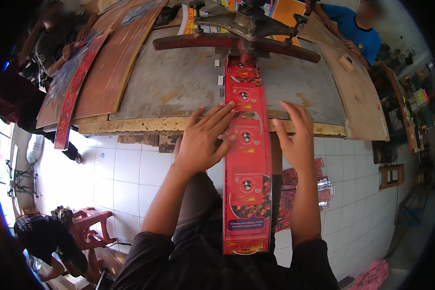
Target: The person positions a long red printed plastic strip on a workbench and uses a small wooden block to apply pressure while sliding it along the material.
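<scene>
A long red printed strip, with food pictures and round emblems, runs from beneath the press across the grey metal tabletop and over its front edge toward my lap. My left hand lies with its fingers stretched out on the strip's left side near that edge. To the right of the strip my right hand hovers open, thumb and fingers apart, holding nothing. The strip's far end is partly hidden under the machine.
Wooden boards flank the metal plate; another red strip lies on the left one, by a person. Someone in a blue shirt is at the right. Red printed pieces lie on the tiled floor, near a wooden stool. Another person bends at lower left.
</scene>
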A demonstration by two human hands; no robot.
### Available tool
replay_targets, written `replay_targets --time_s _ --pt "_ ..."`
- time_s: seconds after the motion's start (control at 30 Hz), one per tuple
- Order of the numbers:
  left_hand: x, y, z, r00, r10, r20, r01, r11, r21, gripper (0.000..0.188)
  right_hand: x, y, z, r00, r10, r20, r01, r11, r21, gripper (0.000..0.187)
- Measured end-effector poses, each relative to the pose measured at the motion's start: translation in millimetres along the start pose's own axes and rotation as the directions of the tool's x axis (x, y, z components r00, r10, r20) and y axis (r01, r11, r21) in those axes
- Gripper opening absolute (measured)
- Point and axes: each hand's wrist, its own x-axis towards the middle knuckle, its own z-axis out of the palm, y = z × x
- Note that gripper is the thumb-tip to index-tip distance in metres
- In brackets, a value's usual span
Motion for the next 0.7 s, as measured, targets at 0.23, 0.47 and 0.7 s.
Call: replay_targets --time_s 0.23,0.47,0.7 --pt "0.0 2.0 0.2 1.0 0.011 -0.019 -0.011 1.0 0.008 0.058 23.2 28.3 26.6 0.969 -0.125 0.212 0.125 0.992 0.015 0.044" --pt "-1.5 -0.4 0.7 1.0 0.005 0.009 -0.006 1.0 0.016 0.06 20.4 28.6 31.7 0.972 -0.107 0.209 0.114 0.993 -0.021 0.045" --pt "-0.2 -0.4 1.5 0.999 0.027 -0.021 -0.026 0.999 0.029 0.058 21.9 28.5 29.6 0.972 -0.101 0.213 0.103 0.995 -0.001 0.045"
